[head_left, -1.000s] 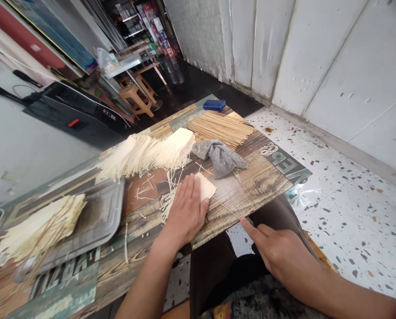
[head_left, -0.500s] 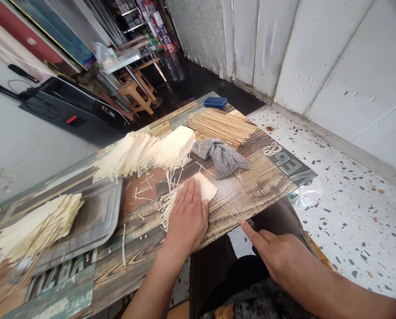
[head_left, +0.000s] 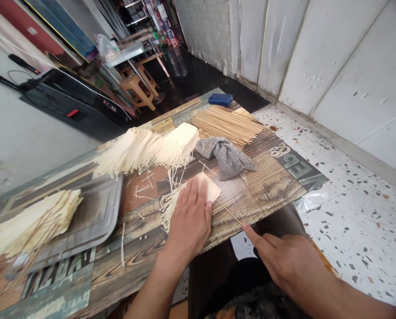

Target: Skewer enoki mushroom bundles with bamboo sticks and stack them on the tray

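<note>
My left hand [head_left: 190,217] lies flat, fingers stretched out, on a pale flat piece of enoki mushroom [head_left: 213,189] at the table's near edge. Thin stems fan out to the left of that hand, and its palm and fingers cover the middle of the piece. My right hand [head_left: 280,254], just off the table edge, grips a thin bamboo skewer [head_left: 230,213], index finger stretched along it. The skewer runs up to the right edge of the piece; whether its tip is inside is hidden. Loose stems [head_left: 146,188] lie scattered nearby.
A row of pale enoki pieces [head_left: 134,148] lies behind. Bamboo skewers [head_left: 229,124], a grey cloth [head_left: 226,157] and a blue box [head_left: 220,99] are at the far right. On the left, a plastic tray [head_left: 99,223] bears skewered pieces [head_left: 41,217].
The whole view has shifted slightly. Both hands keep nearly the same pose, left flat on the enoki piece, right on the skewer; the skewer's visible length looks about the same.
</note>
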